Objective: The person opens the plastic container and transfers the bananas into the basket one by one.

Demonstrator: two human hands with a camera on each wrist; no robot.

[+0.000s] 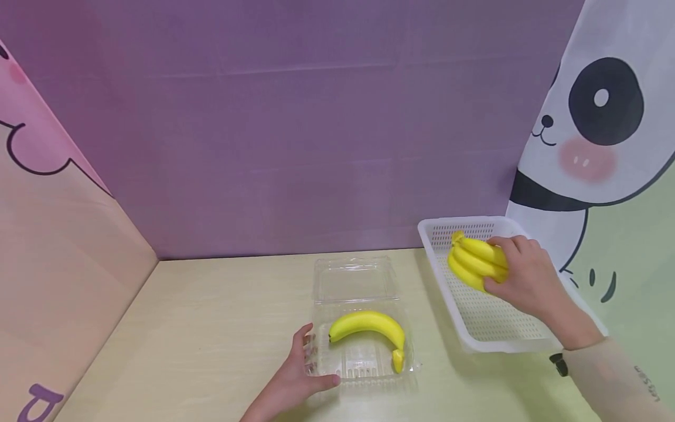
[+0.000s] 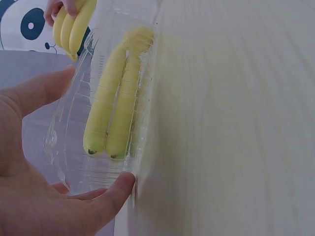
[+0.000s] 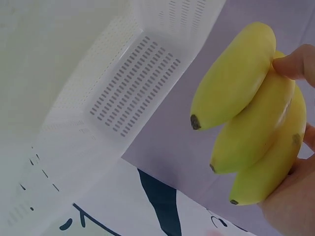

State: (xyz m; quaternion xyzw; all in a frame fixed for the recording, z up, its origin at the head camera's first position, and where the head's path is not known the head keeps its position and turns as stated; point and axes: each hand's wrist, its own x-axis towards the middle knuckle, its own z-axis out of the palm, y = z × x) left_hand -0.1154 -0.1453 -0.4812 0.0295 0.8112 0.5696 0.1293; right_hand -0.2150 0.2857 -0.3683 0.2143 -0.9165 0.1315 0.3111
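Observation:
My right hand [image 1: 529,275] grips a bunch of yellow bananas [image 1: 474,261], held over the white perforated basket [image 1: 464,334]. Three bananas of the bunch show in the right wrist view, thumb on one side and fingers partly hidden behind. My left hand [image 1: 295,372] holds the near left corner of a clear plastic clamshell box [image 1: 355,302], its lid folded back. A single curved banana [image 1: 369,321] lies in the box, stem end toward the near right. Through the wall, the left wrist view shows two banana shapes [image 2: 106,98]; I cannot tell whether one is a reflection.
The basket stands at the right of the pale wooden table [image 1: 211,328], near the panda-printed side panel [image 1: 580,176]. A purple cloth wall [image 1: 290,146] closes the back. At the left rises a peach and pink panel [image 1: 58,252].

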